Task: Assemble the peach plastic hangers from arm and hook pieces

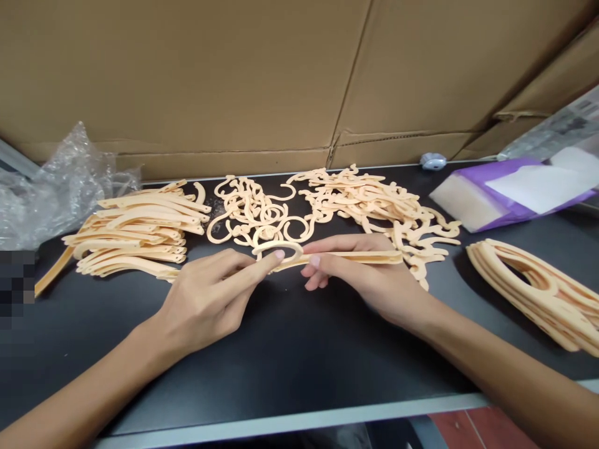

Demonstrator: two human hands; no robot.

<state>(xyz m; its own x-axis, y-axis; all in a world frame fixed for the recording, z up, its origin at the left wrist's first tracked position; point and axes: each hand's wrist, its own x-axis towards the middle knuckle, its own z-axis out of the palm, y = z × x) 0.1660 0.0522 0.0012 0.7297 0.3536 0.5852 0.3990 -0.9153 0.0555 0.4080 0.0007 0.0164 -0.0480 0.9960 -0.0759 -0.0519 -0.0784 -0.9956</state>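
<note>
Over the middle of the black table, my left hand (213, 290) pinches a cream plastic ring-shaped hook (294, 248), its index finger lying across the opening. My right hand (362, 271) is closed round a long cream hanger arm (390, 257), thumb on the near side. The arm's left end meets the ring between my hands; whether the two are joined I cannot tell. Just behind my hands lies a heap of loose cream hooks (250, 209). A pile of straight hanger arms (140, 215) is left of it, beside my left hand.
Small curved pieces (369, 193) are heaped at the back right. Stacked hanger pieces (538, 287) lie at the right, below a purple tissue pack (505, 187). Clear plastic wrap (60, 187) sits at the left. Cardboard (210, 81) walls the back edge.
</note>
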